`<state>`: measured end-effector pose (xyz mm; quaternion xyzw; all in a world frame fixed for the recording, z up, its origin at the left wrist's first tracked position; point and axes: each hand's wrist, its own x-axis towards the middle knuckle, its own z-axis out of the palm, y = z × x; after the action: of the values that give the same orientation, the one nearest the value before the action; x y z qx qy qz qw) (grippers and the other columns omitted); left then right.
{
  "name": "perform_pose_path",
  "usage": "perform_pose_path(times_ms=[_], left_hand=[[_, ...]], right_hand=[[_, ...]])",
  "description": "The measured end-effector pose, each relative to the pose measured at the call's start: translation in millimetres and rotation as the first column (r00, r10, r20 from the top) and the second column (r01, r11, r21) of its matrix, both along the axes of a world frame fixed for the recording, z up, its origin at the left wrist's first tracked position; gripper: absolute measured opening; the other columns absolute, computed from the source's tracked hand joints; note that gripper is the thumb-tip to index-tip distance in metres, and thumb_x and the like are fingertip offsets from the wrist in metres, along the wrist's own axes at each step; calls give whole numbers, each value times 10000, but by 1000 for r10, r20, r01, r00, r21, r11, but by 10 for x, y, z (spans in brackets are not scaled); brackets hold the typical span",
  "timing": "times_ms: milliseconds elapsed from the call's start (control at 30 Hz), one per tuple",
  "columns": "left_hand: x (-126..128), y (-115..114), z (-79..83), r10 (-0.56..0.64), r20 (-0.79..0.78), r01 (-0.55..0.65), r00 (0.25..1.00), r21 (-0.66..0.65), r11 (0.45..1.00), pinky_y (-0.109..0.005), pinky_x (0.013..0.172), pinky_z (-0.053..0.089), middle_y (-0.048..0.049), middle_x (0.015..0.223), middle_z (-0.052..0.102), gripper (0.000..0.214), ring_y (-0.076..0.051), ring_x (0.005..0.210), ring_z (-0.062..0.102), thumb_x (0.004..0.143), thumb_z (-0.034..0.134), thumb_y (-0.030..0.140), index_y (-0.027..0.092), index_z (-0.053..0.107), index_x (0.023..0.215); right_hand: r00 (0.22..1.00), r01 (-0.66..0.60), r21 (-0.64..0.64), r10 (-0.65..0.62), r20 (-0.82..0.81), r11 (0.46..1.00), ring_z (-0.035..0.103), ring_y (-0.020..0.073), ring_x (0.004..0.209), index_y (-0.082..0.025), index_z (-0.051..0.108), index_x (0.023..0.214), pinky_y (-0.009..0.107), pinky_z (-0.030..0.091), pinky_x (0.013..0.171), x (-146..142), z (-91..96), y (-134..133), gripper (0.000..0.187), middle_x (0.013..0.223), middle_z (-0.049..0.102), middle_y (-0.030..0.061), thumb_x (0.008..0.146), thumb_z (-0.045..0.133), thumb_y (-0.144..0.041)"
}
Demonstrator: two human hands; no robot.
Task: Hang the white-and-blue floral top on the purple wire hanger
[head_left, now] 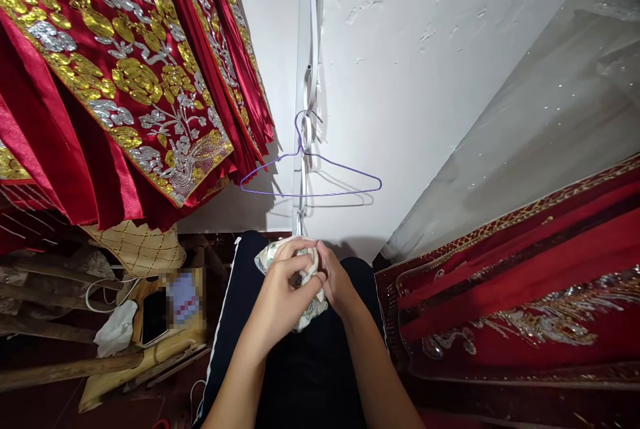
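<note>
My left hand (280,295) and my right hand (336,282) are pressed together over my lap, both closed around a small bundle of pale patterned cloth (310,314). The cloth bulges out above and below my fingers; most of it is hidden by them. My legs in dark trousers (240,335) with a white side stripe lie under the hands. Just beyond, a thin purple wire hanger (311,182) hangs from a hook on the white wall.
Red garments with gold and silver embroidery (125,75) hang at upper left. Another red embroidered cloth (525,295) lies at right under a sheer pale fabric (550,122). Wooden pieces (115,369), a phone (155,315) and white cables clutter the floor at left.
</note>
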<state>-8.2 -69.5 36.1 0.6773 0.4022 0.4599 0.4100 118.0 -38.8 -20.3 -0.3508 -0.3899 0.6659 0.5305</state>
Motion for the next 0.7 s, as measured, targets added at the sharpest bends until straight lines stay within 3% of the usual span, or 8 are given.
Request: perform_pose_path(times_ms=[133,200,300,367,467,533,633,700], left_hand=[[45,-55,51,-55,-64,62,996,120,991,-497,1198,246,-68,1317,610,123,-320,1377,412,832,684,195,235,661,717],[19,-25,68,-38,-6,38,999,126,991,-475,1187,269,-72,1376,577,17,-312,1383,414,857,680,238,246,691,848],[-50,133,55,-35,155,18,987,110,994,-423,1125,348,-101,1391,563,198,-293,1323,488,932,601,339,248,664,1096],[-90,285,7,-151,175,138,973,85,987,-388,1050,404,-120,1295,622,322,-290,1215,563,967,518,450,222,655,1147],[-162,494,-116,-387,86,389,918,-6,921,-338,887,458,-103,1014,697,557,-259,944,624,954,399,639,180,713,980],[-259,589,-211,-452,-13,450,892,-80,890,-308,789,454,-71,841,673,601,-227,806,593,935,397,676,171,707,834],[-516,673,-320,-429,-259,411,865,-124,903,-264,668,399,-17,683,582,496,-170,668,512,936,495,585,167,655,722],[-735,703,-348,-358,-407,349,840,-98,932,-245,615,348,13,611,511,446,-134,597,448,927,551,523,165,614,668]], right_hand=[[979,195,-16,-196,-57,981,629,191,814,-214,687,851,282,507,752,1,98,-5,271,810,663,25,786,718,-475],[964,246,-17,-246,-104,969,591,159,716,-209,674,813,260,486,684,4,144,-3,190,742,634,3,739,745,-370],[986,114,-48,-119,-113,992,509,137,578,-197,660,750,259,432,571,43,231,-5,106,647,598,-12,667,707,-242],[996,-68,-82,63,-66,994,477,138,529,-191,647,705,264,397,529,103,310,-15,71,593,578,-13,635,650,-202],[967,-245,-82,250,55,966,502,142,562,-184,654,706,258,398,560,249,463,-15,95,611,590,-8,632,595,-183],[941,-287,-14,284,184,958,491,124,582,-176,657,713,237,375,566,387,581,12,74,634,580,-13,665,601,-183],[899,-268,163,186,396,950,439,97,551,-164,631,655,220,315,515,635,767,100,110,610,528,-22,749,629,-221],[884,-151,267,9,467,952,457,103,537,-165,630,638,221,311,483,795,901,170,166,607,540,-15,781,644,-249]])
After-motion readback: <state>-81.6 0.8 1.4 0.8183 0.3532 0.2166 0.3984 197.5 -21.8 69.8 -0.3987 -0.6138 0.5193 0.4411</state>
